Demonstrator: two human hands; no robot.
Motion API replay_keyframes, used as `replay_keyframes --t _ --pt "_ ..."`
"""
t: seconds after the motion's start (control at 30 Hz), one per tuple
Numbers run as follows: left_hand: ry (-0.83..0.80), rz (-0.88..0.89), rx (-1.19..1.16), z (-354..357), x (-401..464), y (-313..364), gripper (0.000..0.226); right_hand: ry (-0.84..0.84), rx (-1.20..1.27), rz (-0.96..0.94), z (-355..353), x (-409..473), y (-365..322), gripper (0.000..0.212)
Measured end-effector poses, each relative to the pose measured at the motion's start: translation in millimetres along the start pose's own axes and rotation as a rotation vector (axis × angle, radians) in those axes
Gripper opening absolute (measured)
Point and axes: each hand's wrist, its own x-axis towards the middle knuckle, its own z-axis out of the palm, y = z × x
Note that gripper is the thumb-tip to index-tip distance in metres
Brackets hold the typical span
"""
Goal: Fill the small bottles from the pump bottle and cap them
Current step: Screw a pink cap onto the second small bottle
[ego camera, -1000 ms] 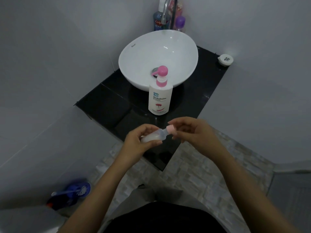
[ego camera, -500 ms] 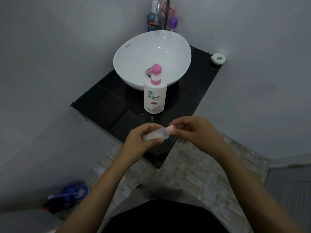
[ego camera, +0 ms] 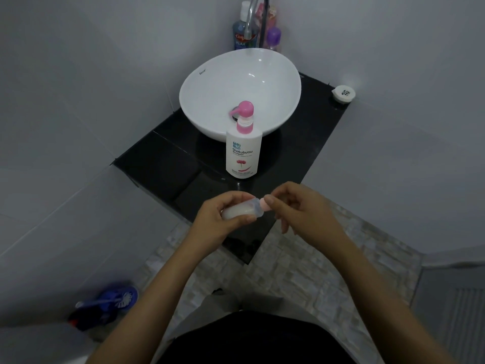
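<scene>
My left hand [ego camera: 223,216] grips a small clear bottle [ego camera: 245,210] holding white liquid, lying sideways with its neck to the right. My right hand [ego camera: 296,206] pinches the pink cap [ego camera: 263,204] that sits on the bottle's neck. Both hands hover over the front corner of the black counter [ego camera: 162,164]. The white pump bottle [ego camera: 244,151] with a pink pump head stands upright on the counter, just behind my hands and in front of the basin.
A white bowl basin [ego camera: 210,82] sits on the counter with a tap and several toiletry bottles [ego camera: 242,35] behind it. A small white round container [ego camera: 343,93] rests at the counter's right corner. A blue brush [ego camera: 115,300] lies on the tiled floor at lower left.
The two hands stay joined at the small bottle; the right fingers have shifted slightly on the pink cap. The view has drifted a little.
</scene>
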Motion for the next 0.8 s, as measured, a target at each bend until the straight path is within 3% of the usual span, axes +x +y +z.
replay_keyframes --t 0.13,0.23,0.37,0.5,0.67,0.8 --pt "0.001 -0.008 0.011 -1.0 1.3 2.6 0.03 -0.064 0.047 -0.021 -1.5 -0.1 1.9 0.011" --pt "-0.017 0.0 0.047 0.5 1.5 4.8 0.03 0.037 0.003 0.04 4.1 1.7 4.1 0.022" --pt "-0.003 -0.002 0.03 0.8 1.6 6.6 0.029 -0.049 0.143 0.0 0.7 -1.4 7.2 0.015" --pt "-0.032 0.003 0.052 2.8 3.7 6.0 0.029 0.054 0.11 0.08 6.4 -0.9 10.5 0.026" --pt "-0.019 -0.025 0.033 0.8 6.7 3.9 0.028 -0.045 0.188 0.016 4.3 -4.1 12.1 0.013" --pt "-0.033 -0.021 0.051 2.9 7.6 3.0 0.027 0.055 0.153 0.112 11.5 -3.4 13.6 0.026"
